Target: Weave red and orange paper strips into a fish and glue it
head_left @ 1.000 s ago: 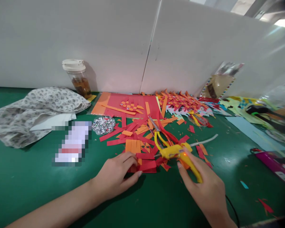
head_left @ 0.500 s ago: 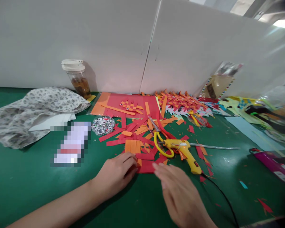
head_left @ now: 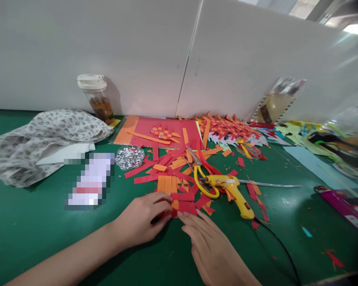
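Observation:
In the head view, a red piece of paper (head_left: 187, 207) with a small orange strip on it lies at the near edge of a pile of cut paper. My left hand (head_left: 147, 216) has its fingers curled toward the thumb at this paper's left end, gripping it there; the fingertips are partly hidden. My right hand (head_left: 210, 242) rests with straight fingers over the paper's near right edge, holding nothing. Just beyond lie orange strips (head_left: 167, 184) side by side and a red strip (head_left: 181, 196). Yellow-handled scissors (head_left: 201, 176) and a yellow glue gun (head_left: 234, 190) lie to the right.
Woven paper fish (head_left: 164, 133) lie on red sheets at the back, with more fish (head_left: 226, 129) piled beside them. A bag of googly eyes (head_left: 129, 157), a blurred phone (head_left: 91, 178), a patterned cloth (head_left: 47, 139) and a drink bottle (head_left: 97, 99) stand left. The glue gun's cord (head_left: 282, 246) trails right.
My right hand has moved left and come down onto the near edge of the red paper, closer to my left hand. The left hand has stayed nearly still.

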Motion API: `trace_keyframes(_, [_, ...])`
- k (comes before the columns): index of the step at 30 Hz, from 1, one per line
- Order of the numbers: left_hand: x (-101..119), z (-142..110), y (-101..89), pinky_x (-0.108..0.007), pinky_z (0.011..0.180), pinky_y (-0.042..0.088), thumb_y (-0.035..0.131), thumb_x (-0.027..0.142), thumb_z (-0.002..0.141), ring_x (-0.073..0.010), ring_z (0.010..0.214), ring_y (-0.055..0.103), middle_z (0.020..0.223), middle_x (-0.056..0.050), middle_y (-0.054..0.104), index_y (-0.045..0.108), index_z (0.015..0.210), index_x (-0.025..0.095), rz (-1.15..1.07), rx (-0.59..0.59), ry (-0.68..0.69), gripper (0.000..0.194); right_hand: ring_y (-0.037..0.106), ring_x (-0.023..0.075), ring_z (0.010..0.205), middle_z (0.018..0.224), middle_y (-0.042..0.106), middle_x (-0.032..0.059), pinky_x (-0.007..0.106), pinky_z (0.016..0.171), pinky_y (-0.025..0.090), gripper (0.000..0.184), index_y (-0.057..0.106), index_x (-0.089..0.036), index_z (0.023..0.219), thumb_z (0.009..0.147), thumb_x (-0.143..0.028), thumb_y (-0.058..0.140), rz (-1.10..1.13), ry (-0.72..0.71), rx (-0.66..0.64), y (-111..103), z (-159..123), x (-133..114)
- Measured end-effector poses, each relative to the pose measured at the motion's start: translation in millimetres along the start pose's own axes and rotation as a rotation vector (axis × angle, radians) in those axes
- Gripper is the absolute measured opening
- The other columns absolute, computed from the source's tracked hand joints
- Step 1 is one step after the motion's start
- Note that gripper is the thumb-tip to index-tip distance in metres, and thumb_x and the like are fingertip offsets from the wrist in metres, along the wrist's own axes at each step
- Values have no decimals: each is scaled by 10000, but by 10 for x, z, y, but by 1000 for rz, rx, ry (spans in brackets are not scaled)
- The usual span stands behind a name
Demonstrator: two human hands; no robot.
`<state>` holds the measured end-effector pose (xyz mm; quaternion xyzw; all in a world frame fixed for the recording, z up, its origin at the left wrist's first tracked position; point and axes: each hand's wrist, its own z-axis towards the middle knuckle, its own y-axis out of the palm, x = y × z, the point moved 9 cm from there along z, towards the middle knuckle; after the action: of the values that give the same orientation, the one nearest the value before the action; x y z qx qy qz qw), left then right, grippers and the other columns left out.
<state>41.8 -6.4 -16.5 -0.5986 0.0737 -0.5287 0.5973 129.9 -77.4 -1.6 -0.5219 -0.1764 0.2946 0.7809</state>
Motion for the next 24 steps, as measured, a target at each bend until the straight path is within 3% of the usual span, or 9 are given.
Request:
trace_keyframes(12, [-16,-38,45,-304,838,524,441,214,890,-175,1035,587,1165,-54,594,621,939,212,42,-53,10,186,564,207,1085,1147,641,95,436,980,380,371,560,-121,1086,764,-62,385,36,65,-51,45,-26,13])
trace_keyframes(19, [21,-63,80,-333,841,524,394,186,907,-189,1080,565,1213,-49,563,581,1111,276,116,-102,68,291,577,201,1071,1105,661,106,432,995,367,403,523,-91,1142,769,-39,379,16,45,-50,-22,10,-3])
trace_keyframes(24, [80,-69,87,-337,838,523,376,182,907,-208,1135,526,1225,-67,553,567,1123,245,162,-140,137,295,575,203,1056,1085,670,88,439,1018,316,426,513,-113,1176,771,-57,393,-23,34,-33,-60,11,-5])
